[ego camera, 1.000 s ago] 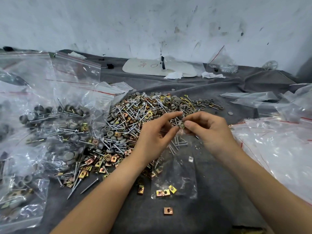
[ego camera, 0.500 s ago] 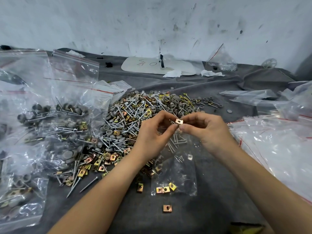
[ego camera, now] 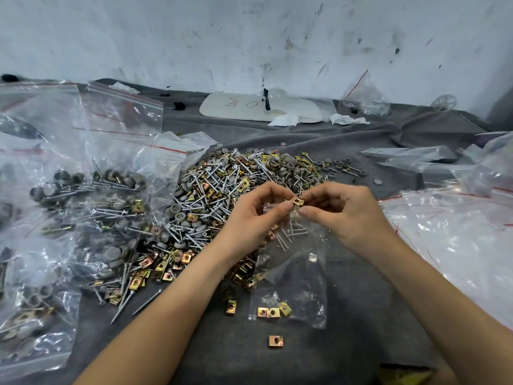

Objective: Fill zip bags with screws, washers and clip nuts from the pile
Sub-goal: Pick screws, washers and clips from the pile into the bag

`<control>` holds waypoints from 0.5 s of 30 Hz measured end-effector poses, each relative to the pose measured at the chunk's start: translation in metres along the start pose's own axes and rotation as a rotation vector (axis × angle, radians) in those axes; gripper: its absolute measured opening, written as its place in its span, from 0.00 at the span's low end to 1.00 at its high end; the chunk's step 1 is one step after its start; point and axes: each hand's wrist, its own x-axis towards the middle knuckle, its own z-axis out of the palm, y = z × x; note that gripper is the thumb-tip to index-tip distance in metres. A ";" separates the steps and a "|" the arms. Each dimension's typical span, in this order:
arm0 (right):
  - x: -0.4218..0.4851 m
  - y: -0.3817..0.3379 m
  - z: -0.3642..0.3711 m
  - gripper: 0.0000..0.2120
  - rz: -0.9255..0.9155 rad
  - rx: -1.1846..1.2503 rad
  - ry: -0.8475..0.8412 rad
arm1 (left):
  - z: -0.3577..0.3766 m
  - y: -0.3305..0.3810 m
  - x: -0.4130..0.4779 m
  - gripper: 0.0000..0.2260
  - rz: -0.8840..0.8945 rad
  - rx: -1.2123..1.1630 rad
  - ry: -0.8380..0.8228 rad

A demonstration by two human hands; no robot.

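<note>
Grey cloth spread below a scuffed white wall.

- Centre: left hand and right hand met fingertip to fingertip and pinched one brass-coloured square metal clip nut.
- Beneath them lay a clear plastic zip bag with three clip nuts at its bottom edge.
- Behind: mixed pile of silver screws, grey washers and clip nuts.
- Left: filled clear bags.
- Right: flat clear bags.

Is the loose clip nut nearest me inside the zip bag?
No, that clip nut lies bare on the grey cloth, below the bottom edge of the zip bag.
</note>
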 end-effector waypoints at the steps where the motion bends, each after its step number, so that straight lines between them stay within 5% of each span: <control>1: 0.000 0.000 -0.001 0.08 0.003 0.003 -0.004 | 0.000 0.000 0.000 0.05 -0.009 -0.014 -0.010; 15: 0.000 0.002 -0.002 0.10 0.016 -0.012 -0.041 | -0.002 -0.002 0.000 0.04 -0.051 0.017 -0.053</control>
